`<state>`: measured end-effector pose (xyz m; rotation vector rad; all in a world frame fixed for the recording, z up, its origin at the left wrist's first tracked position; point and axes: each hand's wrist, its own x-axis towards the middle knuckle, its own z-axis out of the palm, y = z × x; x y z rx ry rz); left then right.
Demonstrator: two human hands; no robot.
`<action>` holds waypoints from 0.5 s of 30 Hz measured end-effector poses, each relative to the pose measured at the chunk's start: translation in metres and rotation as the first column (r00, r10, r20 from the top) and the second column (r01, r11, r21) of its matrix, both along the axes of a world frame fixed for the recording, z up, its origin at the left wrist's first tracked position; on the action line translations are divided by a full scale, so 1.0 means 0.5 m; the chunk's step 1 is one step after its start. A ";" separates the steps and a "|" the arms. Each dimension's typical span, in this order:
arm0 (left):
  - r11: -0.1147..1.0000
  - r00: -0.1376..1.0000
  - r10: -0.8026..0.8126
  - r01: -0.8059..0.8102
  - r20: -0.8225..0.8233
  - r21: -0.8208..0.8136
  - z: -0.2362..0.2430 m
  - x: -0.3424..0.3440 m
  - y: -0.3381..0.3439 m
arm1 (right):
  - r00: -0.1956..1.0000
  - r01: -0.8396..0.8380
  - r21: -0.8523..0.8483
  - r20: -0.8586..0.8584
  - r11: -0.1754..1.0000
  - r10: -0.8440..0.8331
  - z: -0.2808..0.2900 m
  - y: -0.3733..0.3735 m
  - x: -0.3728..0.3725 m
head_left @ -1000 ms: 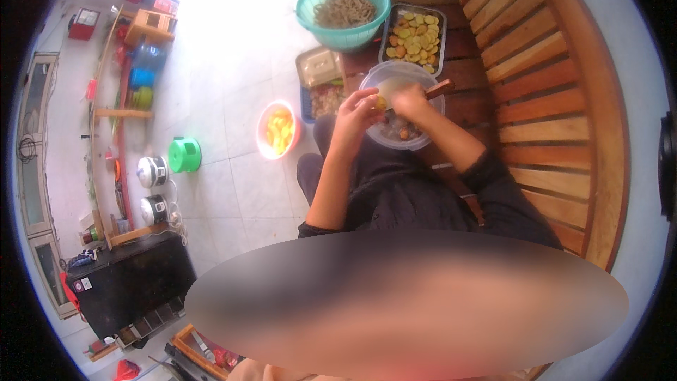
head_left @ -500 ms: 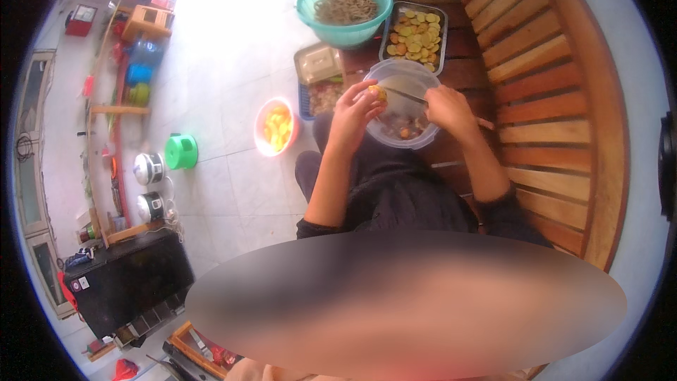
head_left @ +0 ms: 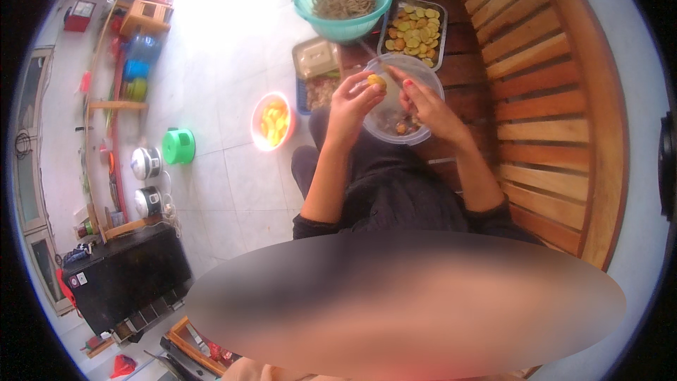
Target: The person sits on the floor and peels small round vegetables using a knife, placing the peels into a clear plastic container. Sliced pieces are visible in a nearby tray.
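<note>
Between the fingertips of my left hand [head_left: 350, 106] is a small yellow potato [head_left: 377, 83], held over the near left part of a translucent plastic bowl [head_left: 388, 104]. My right hand [head_left: 431, 109] grips a knife [head_left: 381, 61], whose blade points up and to the left, past the bowl's far rim. The blade stands apart from the potato. Dark scraps and some brownish lumps [head_left: 403, 128] lie at the bottom of the bowl. Just beyond it, a metal tray [head_left: 443, 37] carries many round yellow slices [head_left: 422, 30].
A turquoise colander [head_left: 338, 30] with greyish-brown strands stands at the far end of the wooden bench. Left of the bowl are a beige lid [head_left: 316, 58] and a blue basket [head_left: 302, 97]. A pink-rimmed bowl [head_left: 257, 130] of yellow pieces and a green stool [head_left: 178, 146] sit on the floor.
My right hand has turned, swinging the knife from inside the bowl up toward its far rim. My left hand has shifted slightly, showing more of the potato.
</note>
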<state>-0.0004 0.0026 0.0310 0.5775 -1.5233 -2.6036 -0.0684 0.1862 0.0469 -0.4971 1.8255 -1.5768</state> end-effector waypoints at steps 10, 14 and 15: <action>0.997 1.000 0.020 -0.021 -0.002 -0.080 0.007 -0.001 0.012 | 0.958 0.000 -0.027 -0.286 1.000 -0.008 0.001 -0.024 0.026; 0.993 0.999 -0.001 -0.003 -0.037 -0.117 0.004 -0.004 0.009 | 0.927 0.027 0.104 -0.375 0.994 0.014 0.008 -0.029 0.036; 0.991 0.999 -0.006 0.001 -0.038 -0.136 0.001 -0.006 0.007 | 0.914 0.059 0.109 -0.405 0.992 -0.010 0.005 -0.033 0.037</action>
